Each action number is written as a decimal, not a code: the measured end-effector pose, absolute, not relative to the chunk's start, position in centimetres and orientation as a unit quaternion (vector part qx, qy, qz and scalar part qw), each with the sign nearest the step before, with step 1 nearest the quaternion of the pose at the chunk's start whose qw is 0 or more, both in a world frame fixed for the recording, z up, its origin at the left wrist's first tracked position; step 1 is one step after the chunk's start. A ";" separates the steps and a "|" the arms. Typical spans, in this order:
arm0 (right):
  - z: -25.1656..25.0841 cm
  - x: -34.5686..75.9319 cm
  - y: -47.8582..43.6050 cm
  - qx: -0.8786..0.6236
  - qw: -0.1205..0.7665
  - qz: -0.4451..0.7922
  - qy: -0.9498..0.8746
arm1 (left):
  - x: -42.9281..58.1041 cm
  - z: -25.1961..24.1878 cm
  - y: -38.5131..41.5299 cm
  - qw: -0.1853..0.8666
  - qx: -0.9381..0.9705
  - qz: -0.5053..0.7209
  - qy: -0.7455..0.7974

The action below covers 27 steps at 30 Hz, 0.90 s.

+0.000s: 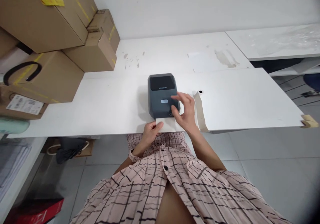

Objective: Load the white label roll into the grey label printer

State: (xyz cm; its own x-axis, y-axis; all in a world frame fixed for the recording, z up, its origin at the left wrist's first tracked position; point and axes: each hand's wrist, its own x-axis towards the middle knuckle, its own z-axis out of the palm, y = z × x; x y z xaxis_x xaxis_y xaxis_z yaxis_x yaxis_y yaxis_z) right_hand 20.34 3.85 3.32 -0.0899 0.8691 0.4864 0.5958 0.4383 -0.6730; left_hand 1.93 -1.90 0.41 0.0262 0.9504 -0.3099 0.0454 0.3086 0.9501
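A dark grey label printer (pixel 162 96) stands on the white table in front of me. From its near edge a strip of white label paper (pixel 168 124) sticks out toward my body. My left hand (pixel 151 130) pinches the left side of this paper, thumb on top. Over the printer's right side is my right hand (pixel 184 111), its fingers curved and apart with nothing between them. Its fingertips are at the printer's top; whether they touch it I cannot tell. Just right of that hand lies a small roll (pixel 200 92) with a beige backing strip (pixel 201 114) trailing to the table's edge.
Cardboard boxes (pixel 100 51) are stacked on the left, with a black curved band (pixel 22 67) on one. A white sheet (pixel 198 61) lies at the back right. Torn brown cardboard (pixel 309 121) covers the table's right corner. A red box (pixel 37 210) sits below left.
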 end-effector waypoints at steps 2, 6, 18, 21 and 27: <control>4.2 20.0 3.7 -0.463 0.401 0.104 -0.783 | 1.0 0.4 -2.1 0.543 0.472 0.393 0.572; 4.7 18.7 4.0 -0.441 0.376 0.028 -0.815 | -0.9 0.8 -1.8 0.458 0.489 0.438 0.600; 0.5 21.1 1.9 -0.487 0.547 0.336 -0.592 | 1.1 1.2 0.7 0.429 0.511 0.508 0.544; -0.6 20.8 1.8 -0.475 0.561 0.397 -0.550 | 1.3 0.7 0.7 0.428 0.496 0.531 0.537; -0.6 19.5 1.7 -0.487 0.591 0.424 -0.483 | 1.6 -0.6 0.9 0.425 0.462 0.574 0.526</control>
